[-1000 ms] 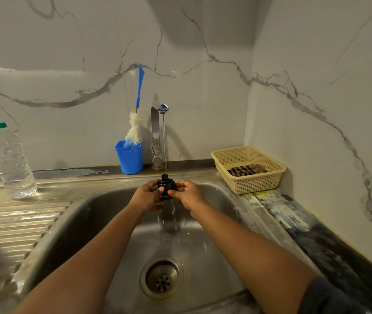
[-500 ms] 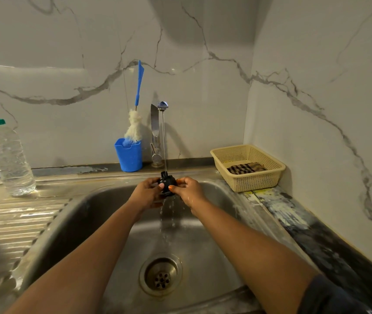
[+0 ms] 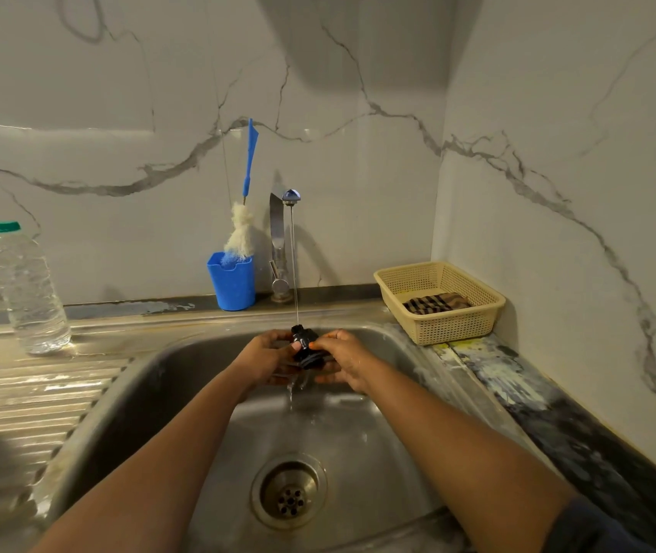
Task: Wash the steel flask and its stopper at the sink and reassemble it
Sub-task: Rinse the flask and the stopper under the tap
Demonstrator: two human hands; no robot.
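Fingers of left hand and right hand curl tight around the black stopper | stopper is under the thin water from the tap | above the sink, between both hands

Water bottle left, blue cup w/ brush, basket w/ cloth right.

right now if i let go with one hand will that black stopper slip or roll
Probably slippery: the black stopper sits in the stream from the tap, with water running off it. It is small and hard-looking, so likely stiff and light; the left hand and right hand hold it by the fingertips. Round-bodied, it might roll toward the drain if dropped.
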